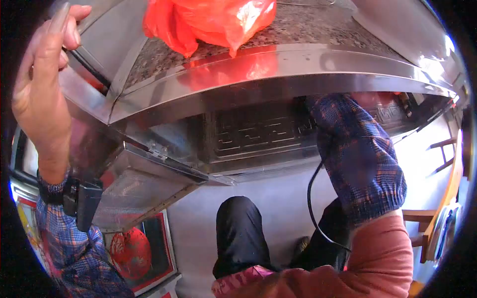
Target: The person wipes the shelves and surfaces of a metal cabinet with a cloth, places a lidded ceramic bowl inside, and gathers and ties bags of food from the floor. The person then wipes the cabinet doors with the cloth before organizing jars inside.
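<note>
My left hand [47, 84] is raised at the upper left, its fingers apart and loosely bent, with nothing in it. A plaid sleeve and a black device [87, 201] cover that wrist. On the right, my other arm, in a plaid sleeve cover [355, 154], reaches under the metal counter edge [228, 72] into an open cabinet [258, 131]; the right hand is hidden there. A black cable [310, 198] hangs beside this sleeve. Above, a red plastic bag [218, 22] rests on the speckled countertop [318, 30].
An open metal cabinet door [144, 184] juts out at the lower left, near a red round decoration [130, 253]. At the right are wooden chairs [444, 203]. My knees in dark trousers [239, 228] are below the cabinet, above a pale floor [194, 228].
</note>
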The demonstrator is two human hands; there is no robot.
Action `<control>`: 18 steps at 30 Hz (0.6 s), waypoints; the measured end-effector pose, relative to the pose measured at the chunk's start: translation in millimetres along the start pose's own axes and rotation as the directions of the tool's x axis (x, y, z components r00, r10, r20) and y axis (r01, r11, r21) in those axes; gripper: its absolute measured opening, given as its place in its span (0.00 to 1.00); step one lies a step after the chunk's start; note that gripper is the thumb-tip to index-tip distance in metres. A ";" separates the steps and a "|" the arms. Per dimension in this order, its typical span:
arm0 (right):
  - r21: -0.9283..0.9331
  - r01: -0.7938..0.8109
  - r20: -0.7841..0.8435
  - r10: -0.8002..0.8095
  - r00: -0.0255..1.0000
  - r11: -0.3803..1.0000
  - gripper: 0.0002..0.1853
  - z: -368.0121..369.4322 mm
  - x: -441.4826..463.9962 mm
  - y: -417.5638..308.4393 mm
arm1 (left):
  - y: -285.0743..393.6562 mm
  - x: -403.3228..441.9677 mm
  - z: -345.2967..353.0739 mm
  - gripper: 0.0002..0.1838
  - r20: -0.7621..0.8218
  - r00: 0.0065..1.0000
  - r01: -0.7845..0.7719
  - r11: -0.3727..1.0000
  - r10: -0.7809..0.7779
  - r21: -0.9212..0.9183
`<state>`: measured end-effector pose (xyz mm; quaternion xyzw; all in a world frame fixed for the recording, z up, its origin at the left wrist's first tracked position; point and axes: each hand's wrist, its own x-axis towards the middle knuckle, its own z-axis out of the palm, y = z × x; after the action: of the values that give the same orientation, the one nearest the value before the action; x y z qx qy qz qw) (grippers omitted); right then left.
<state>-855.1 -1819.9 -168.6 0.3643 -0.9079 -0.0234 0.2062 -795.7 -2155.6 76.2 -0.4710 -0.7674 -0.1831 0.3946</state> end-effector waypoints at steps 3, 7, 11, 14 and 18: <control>-0.018 -0.034 0.088 0.035 0.996 0.999 0.27 8.0 7.1 -25.9 | 7.0 -5.1 3.5 0.22 -0.113 0.989 0.108 0.989 -0.097 0.099; 0.092 -0.032 0.281 0.005 0.960 0.995 0.26 17.7 3.3 -90.4 | 10.1 -0.9 11.6 0.19 -0.103 0.994 0.040 0.997 -0.033 0.059; 0.104 0.184 -0.210 -0.159 0.965 0.977 0.26 39.8 -47.2 -132.0 | 12.7 -1.1 10.8 0.16 -0.125 0.989 0.070 0.996 -0.076 -0.050; 0.200 0.098 -0.008 -0.098 0.995 0.975 0.26 -7.1 -105.8 -106.6 | 9.6 -2.8 3.6 0.17 -0.086 0.984 0.155 0.987 -0.159 -0.051; -0.104 -0.193 0.107 0.204 0.973 0.976 0.32 -17.5 -207.1 -32.0 | 3.2 -4.1 4.7 0.16 -0.062 0.997 0.039 0.999 -0.040 -0.008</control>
<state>-692.9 -1702.5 -232.7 0.2599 -0.9481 -0.0661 0.1708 -793.9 -2153.4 69.8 -0.4511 -0.7633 -0.2081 0.4130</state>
